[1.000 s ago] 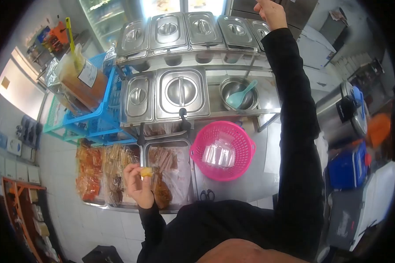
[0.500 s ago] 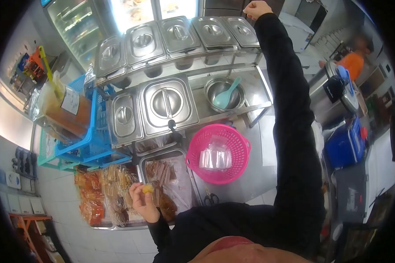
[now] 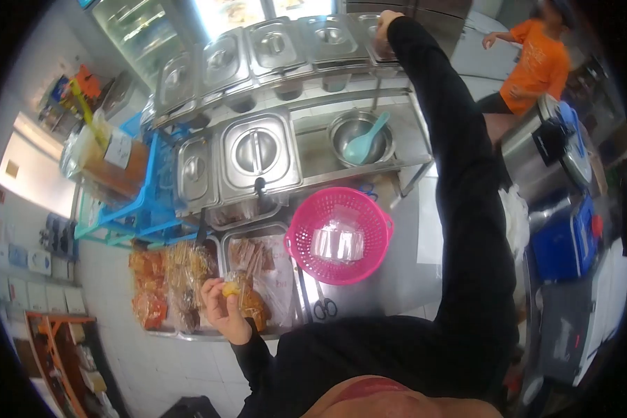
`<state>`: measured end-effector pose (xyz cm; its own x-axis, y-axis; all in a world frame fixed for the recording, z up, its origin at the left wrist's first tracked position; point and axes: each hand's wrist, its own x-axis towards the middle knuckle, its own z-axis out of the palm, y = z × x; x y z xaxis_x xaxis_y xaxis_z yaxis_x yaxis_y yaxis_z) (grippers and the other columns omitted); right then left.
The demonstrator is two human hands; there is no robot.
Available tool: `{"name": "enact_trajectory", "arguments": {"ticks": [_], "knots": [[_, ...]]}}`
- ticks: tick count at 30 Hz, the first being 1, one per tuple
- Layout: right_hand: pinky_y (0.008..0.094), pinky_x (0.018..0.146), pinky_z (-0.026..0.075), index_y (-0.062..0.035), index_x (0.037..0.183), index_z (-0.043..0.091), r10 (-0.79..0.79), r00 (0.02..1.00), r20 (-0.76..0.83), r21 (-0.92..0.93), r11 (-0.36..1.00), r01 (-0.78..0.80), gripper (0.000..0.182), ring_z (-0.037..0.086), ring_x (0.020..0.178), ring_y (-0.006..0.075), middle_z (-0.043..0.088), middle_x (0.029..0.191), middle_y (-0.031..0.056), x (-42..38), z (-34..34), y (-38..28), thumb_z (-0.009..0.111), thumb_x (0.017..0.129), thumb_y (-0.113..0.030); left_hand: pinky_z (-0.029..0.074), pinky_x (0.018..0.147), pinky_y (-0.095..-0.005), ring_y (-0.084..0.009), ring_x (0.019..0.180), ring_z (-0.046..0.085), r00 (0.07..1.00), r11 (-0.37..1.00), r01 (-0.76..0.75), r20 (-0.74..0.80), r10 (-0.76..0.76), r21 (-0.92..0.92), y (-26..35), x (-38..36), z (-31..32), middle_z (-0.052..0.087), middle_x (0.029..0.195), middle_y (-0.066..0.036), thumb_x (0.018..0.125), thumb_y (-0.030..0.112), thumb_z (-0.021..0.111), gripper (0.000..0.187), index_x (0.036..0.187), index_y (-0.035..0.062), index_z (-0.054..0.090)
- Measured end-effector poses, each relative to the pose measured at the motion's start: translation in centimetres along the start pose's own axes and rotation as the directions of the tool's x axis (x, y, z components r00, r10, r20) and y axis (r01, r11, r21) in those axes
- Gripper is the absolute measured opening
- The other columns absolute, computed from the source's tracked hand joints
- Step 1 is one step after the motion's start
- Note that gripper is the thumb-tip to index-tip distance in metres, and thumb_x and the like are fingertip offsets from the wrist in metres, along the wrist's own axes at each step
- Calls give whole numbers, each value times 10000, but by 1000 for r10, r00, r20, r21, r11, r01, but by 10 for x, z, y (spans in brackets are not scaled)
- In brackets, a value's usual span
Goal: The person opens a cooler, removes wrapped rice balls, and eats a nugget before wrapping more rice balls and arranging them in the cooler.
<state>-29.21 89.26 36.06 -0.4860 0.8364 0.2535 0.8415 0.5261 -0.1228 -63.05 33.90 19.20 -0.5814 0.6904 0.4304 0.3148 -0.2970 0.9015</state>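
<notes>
My left hand [image 3: 224,312] pinches a small yellow piece of food [image 3: 231,288] between thumb and fingers, above a metal tray [image 3: 301,306] of bagged food. My right hand [image 3: 389,25] is stretched far forward, its fingers closed at the handle of the rightmost metal lid [image 3: 370,29] on the raised rack. The hand covers that handle. Between my arms sits a pink plastic basket [image 3: 296,245] holding clear plastic packets [image 3: 337,244]. Beyond it, a steel bowl [image 3: 336,148] holds a pale turquoise scoop [image 3: 361,148].
Scissors [image 3: 324,308] lie beside the basket. A blue crate [image 3: 150,191] at left carries a tub of orange-brown liquid [image 3: 122,171]. Several lidded steel pans line the rack. At right stand a large steel pot [image 3: 536,150] and a person in an orange shirt [image 3: 538,66].
My right hand has come down from above the rack onto the rightmost lid. My left hand keeps its yellow piece. The person in orange has come further into view.
</notes>
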Motion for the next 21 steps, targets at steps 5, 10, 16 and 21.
{"name": "enact_trajectory", "arguments": {"ticks": [5,10,16,21], "knots": [[364,737,501,-29,787,675,76,961,-264,-23,996,-85,267,629,807,322,646,838,187,19,0,-110,681,661,-263,382,859,-283,-184,981,478,995,999,39,-95,-38,14,10,-12,-14,459,1095,-101,828,137,579,199,961,-10,563],[385,691,500,-98,716,690,-249,901,-356,205,920,335,216,620,705,305,646,734,155,86,28,-177,696,594,-276,363,885,-294,-188,1012,464,990,999,-8,-141,13,38,16,-14,-30,461,1097,-105,833,157,584,211,959,-11,562],[366,745,493,-116,867,687,-207,971,-118,-58,978,202,307,622,792,291,649,826,148,131,50,-218,677,642,-324,345,909,-312,-196,1025,458,986,995,-21,-163,37,97,10,-10,-65,462,1101,-109,839,187,594,228,950,-9,560],[326,658,495,-77,919,669,-250,967,55,113,964,242,273,607,729,218,640,804,100,131,76,-176,659,714,-257,343,907,-313,-191,1020,457,986,999,4,-166,4,46,4,-1,-99,449,1106,-102,840,218,599,252,950,-5,558]]}}
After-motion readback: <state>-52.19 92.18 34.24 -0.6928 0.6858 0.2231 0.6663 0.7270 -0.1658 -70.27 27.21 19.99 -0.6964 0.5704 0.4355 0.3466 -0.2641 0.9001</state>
